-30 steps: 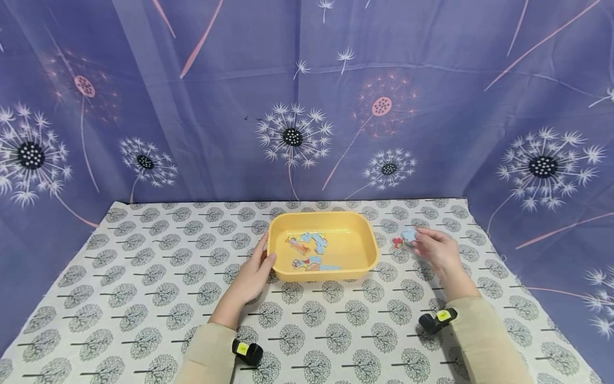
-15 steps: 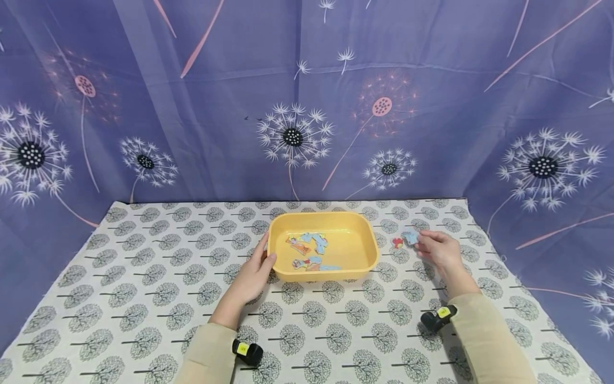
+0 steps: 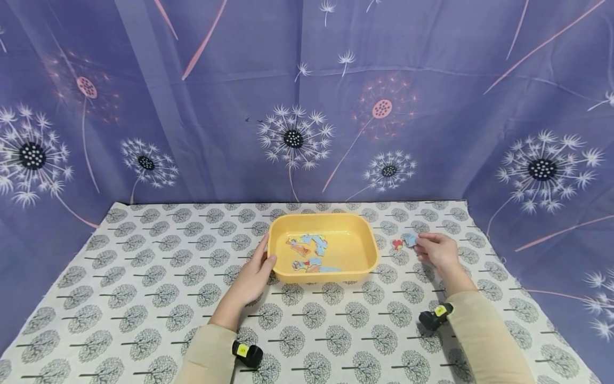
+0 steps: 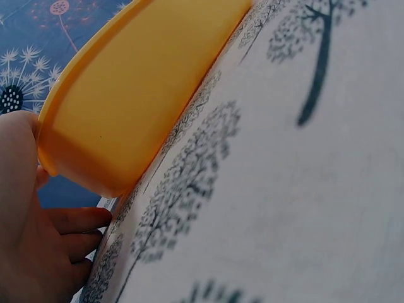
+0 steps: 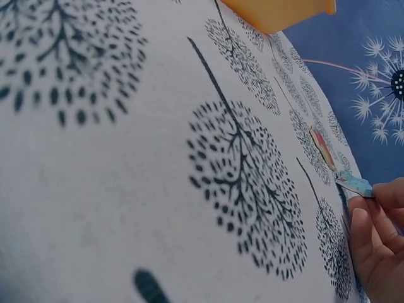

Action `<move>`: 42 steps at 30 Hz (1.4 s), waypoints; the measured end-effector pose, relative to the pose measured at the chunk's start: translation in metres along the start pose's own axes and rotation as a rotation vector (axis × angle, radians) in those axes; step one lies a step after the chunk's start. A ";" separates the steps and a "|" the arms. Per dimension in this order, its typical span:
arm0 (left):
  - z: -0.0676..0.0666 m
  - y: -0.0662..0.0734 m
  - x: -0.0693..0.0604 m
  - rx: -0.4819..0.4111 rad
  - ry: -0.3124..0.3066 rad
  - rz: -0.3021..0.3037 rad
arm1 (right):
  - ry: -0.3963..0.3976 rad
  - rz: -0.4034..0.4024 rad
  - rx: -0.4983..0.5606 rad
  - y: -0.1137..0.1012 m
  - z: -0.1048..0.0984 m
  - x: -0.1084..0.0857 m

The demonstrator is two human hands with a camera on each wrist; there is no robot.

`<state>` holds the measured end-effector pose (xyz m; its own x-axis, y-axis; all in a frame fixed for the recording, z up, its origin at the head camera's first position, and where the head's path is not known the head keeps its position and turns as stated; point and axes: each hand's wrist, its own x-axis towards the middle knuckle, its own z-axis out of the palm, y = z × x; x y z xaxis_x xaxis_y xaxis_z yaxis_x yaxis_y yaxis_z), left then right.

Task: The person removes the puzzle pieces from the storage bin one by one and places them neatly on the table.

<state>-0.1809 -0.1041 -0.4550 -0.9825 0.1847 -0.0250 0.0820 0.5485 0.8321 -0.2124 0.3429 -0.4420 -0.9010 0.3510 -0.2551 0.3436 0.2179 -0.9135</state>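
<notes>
At its left end, the yellow plastic tray point(image 3: 355, 245) is gripped by my left hand point(image 3: 254, 274), thumb over the rim. In the left wrist view the other fingers of that left hand point(image 4: 44, 233) hang beside the tray's outer wall. To the tray's right, my right hand point(image 3: 438, 253) pinches a small flat light-blue printed piece point(image 3: 410, 240) by its edge, low at the tablecloth. Just left of that piece lies a small flat red piece point(image 3: 397, 244). The right wrist view shows the blue piece point(image 5: 355, 184) between thumb and finger, close to the red piece point(image 5: 323, 148).
Several flat printed pieces, blue point(image 3: 320, 244) and orange point(image 3: 299, 247) among them, lie in the tray's left half. A white tree-print cloth point(image 3: 192, 309) covers the table. Purple dandelion curtains point(image 3: 220, 133) stand behind and at both sides.
The right hand has lowered the light-blue piece slightly and brought it down beside the red one. The left hand and the tray have stayed in place.
</notes>
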 end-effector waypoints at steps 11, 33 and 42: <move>0.001 -0.002 0.001 0.002 0.006 0.006 | 0.013 -0.019 -0.040 -0.001 0.002 0.001; 0.001 -0.001 0.001 0.001 0.003 0.021 | 0.024 -0.001 -0.071 -0.001 -0.009 -0.002; 0.000 -0.001 0.000 0.004 0.000 0.020 | 0.027 -0.040 -0.101 -0.006 -0.012 -0.008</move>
<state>-0.1814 -0.1043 -0.4563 -0.9806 0.1957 -0.0083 0.1024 0.5482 0.8300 -0.2040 0.3496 -0.4305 -0.9075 0.3644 -0.2091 0.3337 0.3226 -0.8858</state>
